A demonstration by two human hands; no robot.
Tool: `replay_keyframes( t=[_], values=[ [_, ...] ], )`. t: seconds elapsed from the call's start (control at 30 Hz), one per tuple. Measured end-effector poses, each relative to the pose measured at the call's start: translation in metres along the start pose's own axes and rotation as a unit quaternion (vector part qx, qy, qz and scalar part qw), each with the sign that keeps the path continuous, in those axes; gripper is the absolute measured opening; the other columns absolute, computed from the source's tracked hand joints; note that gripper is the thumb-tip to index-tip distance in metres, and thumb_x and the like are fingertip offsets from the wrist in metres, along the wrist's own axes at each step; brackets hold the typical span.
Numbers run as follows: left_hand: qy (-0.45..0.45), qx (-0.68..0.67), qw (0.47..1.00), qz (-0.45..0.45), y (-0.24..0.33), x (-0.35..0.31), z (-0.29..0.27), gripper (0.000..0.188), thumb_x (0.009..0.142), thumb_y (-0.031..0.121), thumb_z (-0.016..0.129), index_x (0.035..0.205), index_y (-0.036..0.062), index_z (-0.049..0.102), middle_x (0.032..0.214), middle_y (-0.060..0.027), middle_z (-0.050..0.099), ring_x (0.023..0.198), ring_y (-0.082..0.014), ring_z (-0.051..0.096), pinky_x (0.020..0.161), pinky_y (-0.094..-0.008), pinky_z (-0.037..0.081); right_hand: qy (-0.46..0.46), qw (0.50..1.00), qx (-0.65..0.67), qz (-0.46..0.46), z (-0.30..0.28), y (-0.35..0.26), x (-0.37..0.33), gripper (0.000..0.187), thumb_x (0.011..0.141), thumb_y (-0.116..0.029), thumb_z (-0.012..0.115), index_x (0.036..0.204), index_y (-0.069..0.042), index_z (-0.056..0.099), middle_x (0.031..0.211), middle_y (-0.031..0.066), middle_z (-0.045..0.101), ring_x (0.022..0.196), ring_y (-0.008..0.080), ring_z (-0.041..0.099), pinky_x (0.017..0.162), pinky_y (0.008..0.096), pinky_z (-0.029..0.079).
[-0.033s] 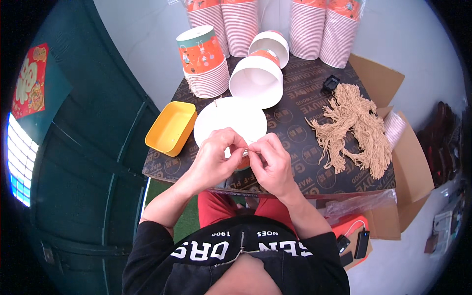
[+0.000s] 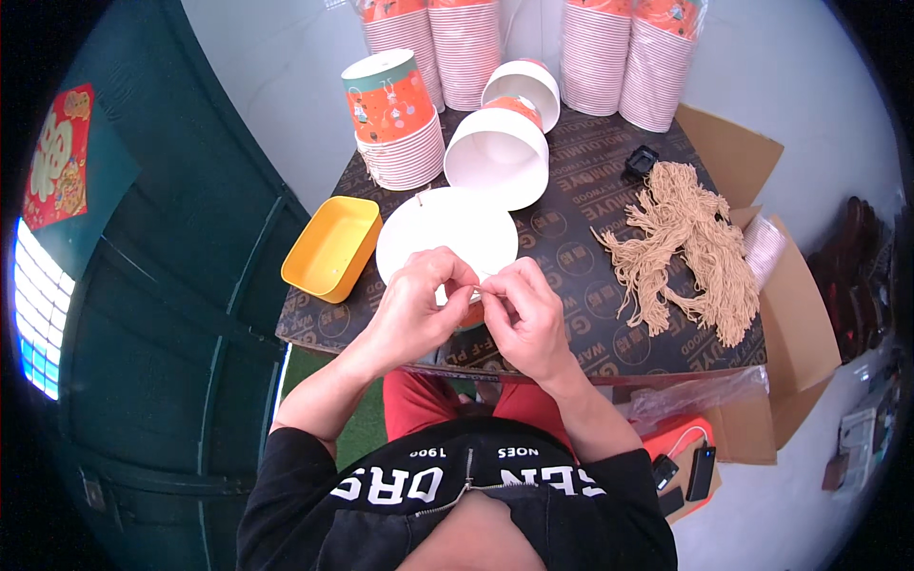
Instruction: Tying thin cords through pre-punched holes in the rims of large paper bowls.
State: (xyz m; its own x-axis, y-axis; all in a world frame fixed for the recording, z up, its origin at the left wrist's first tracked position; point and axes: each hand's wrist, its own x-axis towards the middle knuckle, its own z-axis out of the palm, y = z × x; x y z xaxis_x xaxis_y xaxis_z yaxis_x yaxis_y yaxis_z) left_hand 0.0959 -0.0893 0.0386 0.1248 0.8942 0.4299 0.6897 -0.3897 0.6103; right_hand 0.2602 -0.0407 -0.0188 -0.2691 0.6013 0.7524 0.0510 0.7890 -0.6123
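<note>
My left hand [image 2: 426, 297] and my right hand [image 2: 526, 312] meet over the near rim of a paper bucket [image 2: 447, 228]. Both are closed in a pinch, thumb against forefinger, with the tips almost touching. A thin pale string [image 2: 479, 289] shows between them, mostly covered by the fingers. White is all I see of the bucket's round face, with a bit of orange side below my hands. On its far rim sits a short tan bit of string [image 2: 420, 197]. To the right lies a loose bundle of tan strings [image 2: 687, 249].
A yellow tub [image 2: 332, 247] stands left of the bucket. Behind are a nested stack of orange paper buckets [image 2: 395, 124], two buckets on their sides [image 2: 497, 160] and several wrapped stacks [image 2: 596, 57]. A small black box [image 2: 642, 160] and an opened carton [image 2: 790, 333] are on the right.
</note>
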Motion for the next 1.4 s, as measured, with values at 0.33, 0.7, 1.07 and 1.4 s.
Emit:
replay_keyframes(
  t=[0.33,0.7,1.07,1.4],
  values=[
    [0.045,0.047,0.995,0.072,-0.009,-0.006,0.006,0.016,0.079,-0.003,0.063,0.093,0.0041,0.062,0.085,-0.0075,0.063,0.088,-0.0257,0.065,0.101,-0.0443,0.045,-0.025,0.980,0.163,0.113,-0.003,-0.003,-0.003,0.005,0.088,0.006,0.062,0.091,0.003,0.063,0.088,0.0019,0.056,0.068,0.0037,0.050,0.057,0.0201,0.039],
    [0.026,0.045,0.991,0.122,-0.004,-0.007,0.004,0.023,0.079,-0.001,0.062,0.101,0.0049,0.060,0.091,-0.0090,0.061,0.091,-0.0256,0.064,0.113,-0.0567,0.027,0.009,0.987,0.131,0.098,0.000,-0.010,-0.001,0.005,0.087,0.006,0.066,0.090,0.002,0.066,0.084,0.0029,0.057,0.064,0.0047,0.050,0.055,0.0210,0.039],
    [0.026,0.058,0.992,0.110,-0.005,-0.008,0.005,0.023,0.078,-0.001,0.066,0.098,0.0060,0.060,0.100,-0.0099,0.062,0.100,-0.0263,0.064,0.115,-0.0587,0.022,0.021,0.992,0.103,0.066,0.002,-0.006,-0.001,0.008,0.085,0.006,0.066,0.091,0.002,0.065,0.084,0.0065,0.058,0.061,0.0089,0.056,0.052,0.0252,0.043],
    [0.047,0.068,0.988,0.130,-0.007,-0.005,0.013,0.019,0.081,-0.005,0.066,0.093,0.0076,0.057,0.090,-0.0053,0.063,0.092,-0.0236,0.065,0.113,-0.0580,0.026,0.031,0.998,0.045,0.010,-0.005,0.001,-0.003,0.010,0.085,0.005,0.066,0.094,0.001,0.065,0.086,0.0117,0.057,0.069,0.0242,0.061,0.059,0.0339,0.048]
  ],
)
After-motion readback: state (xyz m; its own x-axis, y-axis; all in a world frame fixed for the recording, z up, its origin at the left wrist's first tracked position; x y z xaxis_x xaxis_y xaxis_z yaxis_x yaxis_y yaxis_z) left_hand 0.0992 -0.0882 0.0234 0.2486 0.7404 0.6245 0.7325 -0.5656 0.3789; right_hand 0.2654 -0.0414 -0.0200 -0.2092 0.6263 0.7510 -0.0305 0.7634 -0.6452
